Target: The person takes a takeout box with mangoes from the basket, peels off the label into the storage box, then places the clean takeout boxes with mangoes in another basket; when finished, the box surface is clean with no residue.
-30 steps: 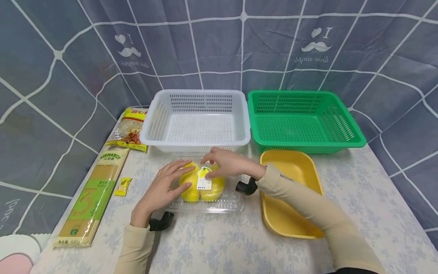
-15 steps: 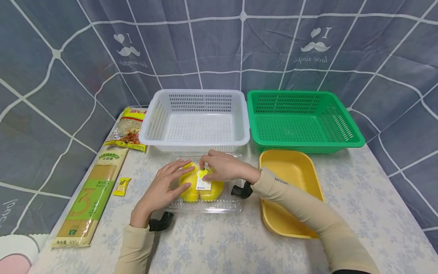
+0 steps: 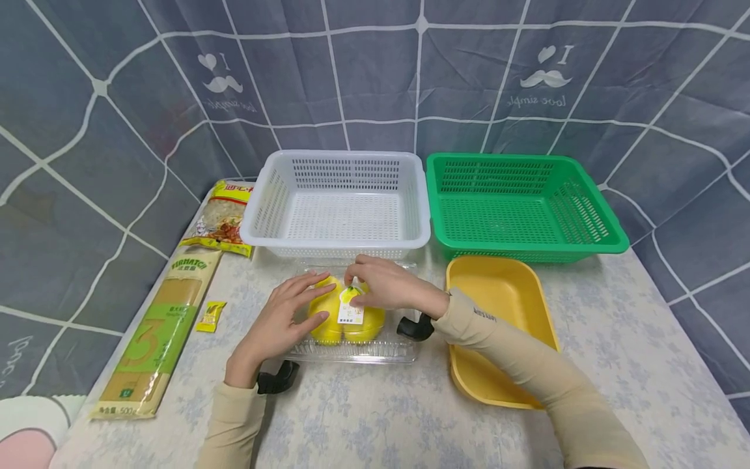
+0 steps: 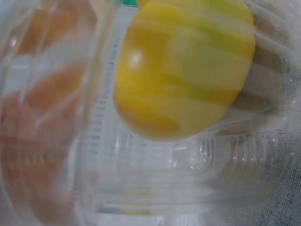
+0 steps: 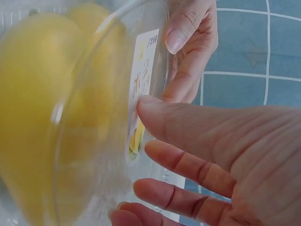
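A clear plastic clamshell box [image 3: 357,354] holds yellow, mango-shaped fruits [image 3: 328,333], seen through the lid. On the lid sits a white label [image 3: 350,314] printed with a yellow fruit and green leaf. My left hand [image 3: 280,326] rests with spread fingers on the lid's left side. From the right, my right hand [image 3: 387,284] reaches over the label. In the right wrist view its thumb [image 5: 162,113] touches the label's edge, while the other fingers stay loosely extended beside the lid. The left wrist view looks through the plastic at one fruit [image 4: 183,70].
Behind the box stand a white basket [image 3: 336,246] and a green basket [image 3: 527,247]. A yellow tray [image 3: 498,384] lies to the right, under my right forearm. On the left are a spaghetti pack [image 3: 155,339], a small yellow packet [image 3: 211,316] and a food bag [image 3: 222,218].
My right hand has moved slightly left and down onto the label, its index finger and thumb now closer to it. The left hand stays in place on the lid.
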`<state>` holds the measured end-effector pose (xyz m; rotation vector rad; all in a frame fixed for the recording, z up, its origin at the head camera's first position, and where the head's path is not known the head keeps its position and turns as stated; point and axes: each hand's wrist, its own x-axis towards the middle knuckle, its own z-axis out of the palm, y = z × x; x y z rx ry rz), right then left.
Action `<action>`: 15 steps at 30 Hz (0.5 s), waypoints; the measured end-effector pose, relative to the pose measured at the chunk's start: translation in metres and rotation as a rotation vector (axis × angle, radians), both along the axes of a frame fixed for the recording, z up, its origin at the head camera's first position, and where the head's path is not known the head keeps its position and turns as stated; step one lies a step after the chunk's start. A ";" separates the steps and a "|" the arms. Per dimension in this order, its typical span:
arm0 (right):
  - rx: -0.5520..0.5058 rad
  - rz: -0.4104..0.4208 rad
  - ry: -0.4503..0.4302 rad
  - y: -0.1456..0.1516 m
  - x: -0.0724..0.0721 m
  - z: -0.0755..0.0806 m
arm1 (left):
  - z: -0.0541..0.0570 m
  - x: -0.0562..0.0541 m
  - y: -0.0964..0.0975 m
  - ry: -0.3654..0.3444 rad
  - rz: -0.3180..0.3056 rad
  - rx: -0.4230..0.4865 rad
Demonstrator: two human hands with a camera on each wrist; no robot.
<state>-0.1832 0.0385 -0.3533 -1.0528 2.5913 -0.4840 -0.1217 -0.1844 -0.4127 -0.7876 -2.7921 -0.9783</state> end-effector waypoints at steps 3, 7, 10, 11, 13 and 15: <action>-0.007 0.000 -0.006 0.000 -0.001 0.000 | 0.001 -0.001 0.000 0.000 0.003 -0.003; -0.020 -0.016 -0.043 0.001 -0.003 0.001 | 0.001 -0.002 0.000 0.013 -0.001 -0.003; -0.030 -0.038 -0.072 0.002 -0.004 0.002 | 0.001 -0.003 0.000 0.019 -0.008 0.000; -0.036 -0.044 -0.079 0.002 -0.004 0.002 | 0.001 -0.003 0.000 0.019 -0.009 0.002; -0.043 -0.053 -0.086 0.002 -0.003 0.002 | 0.001 -0.002 0.000 0.020 -0.008 0.007; -0.047 -0.057 -0.084 0.002 -0.002 0.002 | 0.000 -0.002 0.000 0.022 -0.007 0.012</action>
